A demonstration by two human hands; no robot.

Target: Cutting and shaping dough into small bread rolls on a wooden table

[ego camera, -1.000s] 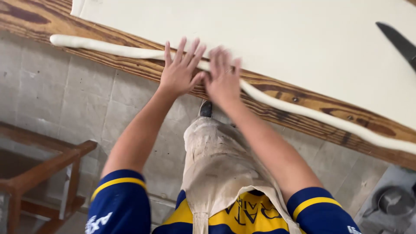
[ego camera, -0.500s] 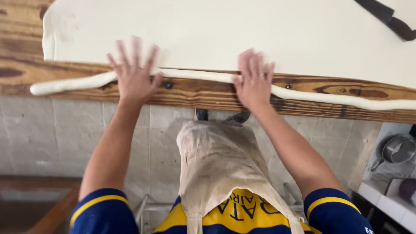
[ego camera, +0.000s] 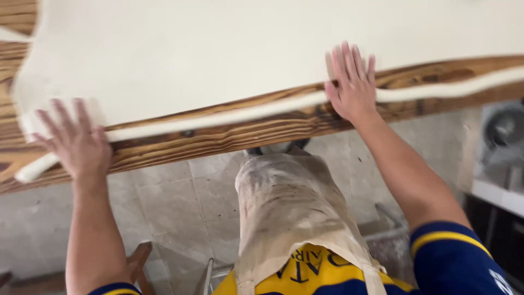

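while both palms press flat with fingers spread, the left hand and right hand rest well apart on the long dough rope along the wooden tabletop edge.

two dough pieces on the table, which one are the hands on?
The dough rope along the wooden table edge: left hand and right hand press it. The wide flat sheet lies behind it.

Single head-worn view, steeply downward and close over the wooden table edge and floor.
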